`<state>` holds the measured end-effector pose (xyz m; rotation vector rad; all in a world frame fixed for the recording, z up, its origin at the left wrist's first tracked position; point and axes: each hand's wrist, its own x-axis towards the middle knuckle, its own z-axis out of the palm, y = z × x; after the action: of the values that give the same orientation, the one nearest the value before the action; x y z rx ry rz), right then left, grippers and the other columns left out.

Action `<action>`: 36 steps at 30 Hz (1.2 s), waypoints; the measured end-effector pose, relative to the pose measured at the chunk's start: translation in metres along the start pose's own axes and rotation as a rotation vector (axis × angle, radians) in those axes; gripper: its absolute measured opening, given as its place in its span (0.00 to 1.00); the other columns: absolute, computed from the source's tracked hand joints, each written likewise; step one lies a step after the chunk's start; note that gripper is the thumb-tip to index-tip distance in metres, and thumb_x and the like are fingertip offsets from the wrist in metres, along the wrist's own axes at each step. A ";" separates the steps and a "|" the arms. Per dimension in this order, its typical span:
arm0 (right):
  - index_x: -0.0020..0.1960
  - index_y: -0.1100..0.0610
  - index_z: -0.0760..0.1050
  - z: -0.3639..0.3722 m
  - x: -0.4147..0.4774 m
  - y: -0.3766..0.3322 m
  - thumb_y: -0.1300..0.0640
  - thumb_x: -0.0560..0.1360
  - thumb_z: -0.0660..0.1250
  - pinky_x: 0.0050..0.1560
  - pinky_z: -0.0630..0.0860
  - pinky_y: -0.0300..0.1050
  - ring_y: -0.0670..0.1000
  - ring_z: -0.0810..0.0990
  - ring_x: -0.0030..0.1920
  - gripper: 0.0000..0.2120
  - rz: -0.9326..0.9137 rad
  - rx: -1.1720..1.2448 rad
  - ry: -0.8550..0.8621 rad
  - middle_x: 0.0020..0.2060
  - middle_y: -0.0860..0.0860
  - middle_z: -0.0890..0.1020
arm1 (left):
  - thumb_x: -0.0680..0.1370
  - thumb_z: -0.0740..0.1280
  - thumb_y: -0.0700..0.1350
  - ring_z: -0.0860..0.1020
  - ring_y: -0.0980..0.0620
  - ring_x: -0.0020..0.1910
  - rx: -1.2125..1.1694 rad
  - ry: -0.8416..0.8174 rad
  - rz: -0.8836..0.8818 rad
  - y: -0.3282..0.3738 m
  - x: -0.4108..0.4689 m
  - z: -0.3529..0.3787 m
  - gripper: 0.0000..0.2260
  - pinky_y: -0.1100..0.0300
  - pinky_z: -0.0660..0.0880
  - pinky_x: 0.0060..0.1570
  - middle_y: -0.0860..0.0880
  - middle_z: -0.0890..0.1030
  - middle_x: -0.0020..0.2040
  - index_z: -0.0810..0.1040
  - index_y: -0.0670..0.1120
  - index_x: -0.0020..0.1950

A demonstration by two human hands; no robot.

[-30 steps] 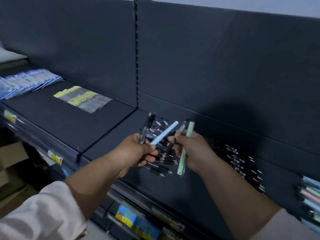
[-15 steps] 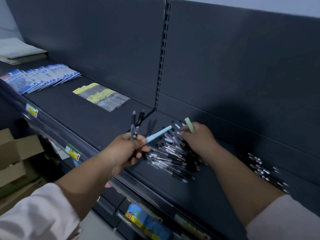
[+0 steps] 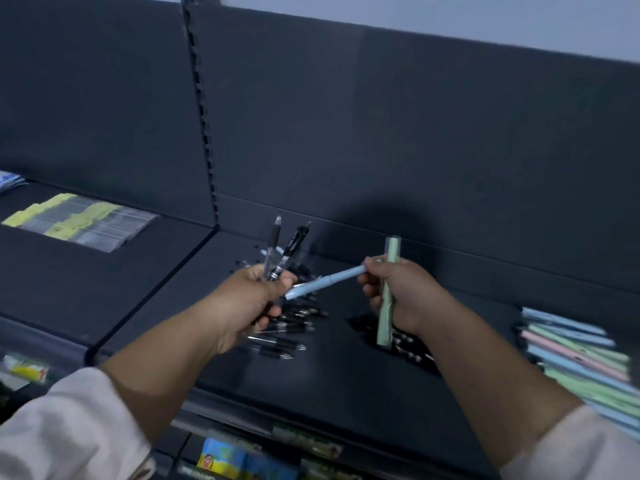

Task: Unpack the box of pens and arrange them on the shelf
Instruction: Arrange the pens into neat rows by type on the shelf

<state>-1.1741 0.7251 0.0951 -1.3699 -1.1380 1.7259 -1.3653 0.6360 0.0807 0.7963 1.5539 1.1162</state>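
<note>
Blue pen [image 3: 325, 282] between right fingertips [image 3: 375, 268]

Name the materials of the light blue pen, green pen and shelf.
Light blue pen: likely plastic, matte pastel, evenly coloured. Green pen: likely matte plastic, seemingly in a clear wrapper that glints. Shelf: probably painted metal, dark and matte; unsure.
</note>
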 end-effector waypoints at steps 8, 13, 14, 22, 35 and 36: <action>0.44 0.57 0.73 -0.142 -0.033 0.001 0.62 0.78 0.61 0.20 0.65 0.34 0.47 0.73 0.24 0.06 -0.005 0.131 0.253 0.26 0.52 0.77 | 0.79 0.65 0.51 0.60 0.56 0.22 0.114 -0.189 0.069 0.013 0.004 0.099 0.13 0.64 0.54 0.24 0.50 0.66 0.28 0.76 0.41 0.55; 0.43 0.57 0.71 -0.228 -0.060 0.009 0.64 0.79 0.58 0.19 0.63 0.35 0.46 0.74 0.21 0.07 -0.017 0.133 0.431 0.24 0.52 0.77 | 0.79 0.59 0.59 0.58 0.56 0.22 0.186 -0.287 0.030 0.020 0.002 0.162 0.17 0.65 0.54 0.23 0.51 0.64 0.27 0.73 0.45 0.46; 0.43 0.58 0.71 -0.243 -0.064 0.012 0.64 0.79 0.57 0.19 0.63 0.34 0.46 0.74 0.20 0.07 -0.016 0.136 0.468 0.24 0.52 0.77 | 0.80 0.59 0.58 0.58 0.56 0.22 0.174 -0.296 0.011 0.022 0.001 0.174 0.16 0.66 0.54 0.22 0.51 0.65 0.27 0.73 0.46 0.45; 0.45 0.64 0.72 -0.321 -0.081 0.035 0.57 0.78 0.66 0.21 0.64 0.37 0.49 0.69 0.24 0.10 0.042 -0.166 0.642 0.29 0.56 0.76 | 0.80 0.62 0.46 0.73 0.55 0.29 0.248 -0.373 0.062 0.018 0.003 0.232 0.07 0.62 0.71 0.31 0.50 0.78 0.35 0.78 0.47 0.47; 0.43 0.59 0.73 -0.257 -0.057 0.001 0.50 0.82 0.57 0.43 0.77 0.52 0.54 0.77 0.36 0.15 0.042 0.337 0.196 0.32 0.55 0.75 | 0.80 0.64 0.44 0.74 0.56 0.30 0.199 -0.325 0.003 0.014 -0.001 0.226 0.04 0.65 0.69 0.29 0.50 0.81 0.36 0.77 0.48 0.46; 0.43 0.58 0.74 -0.254 -0.053 0.001 0.48 0.81 0.56 0.49 0.76 0.54 0.55 0.78 0.39 0.17 0.048 0.342 0.182 0.33 0.55 0.76 | 0.79 0.64 0.45 0.74 0.56 0.30 0.199 -0.316 0.001 0.014 -0.001 0.222 0.04 0.64 0.69 0.30 0.50 0.81 0.36 0.76 0.49 0.46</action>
<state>-0.9148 0.7372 0.0956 -1.3145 -0.6783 1.6963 -1.1516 0.6979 0.0825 1.0527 1.4078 0.7975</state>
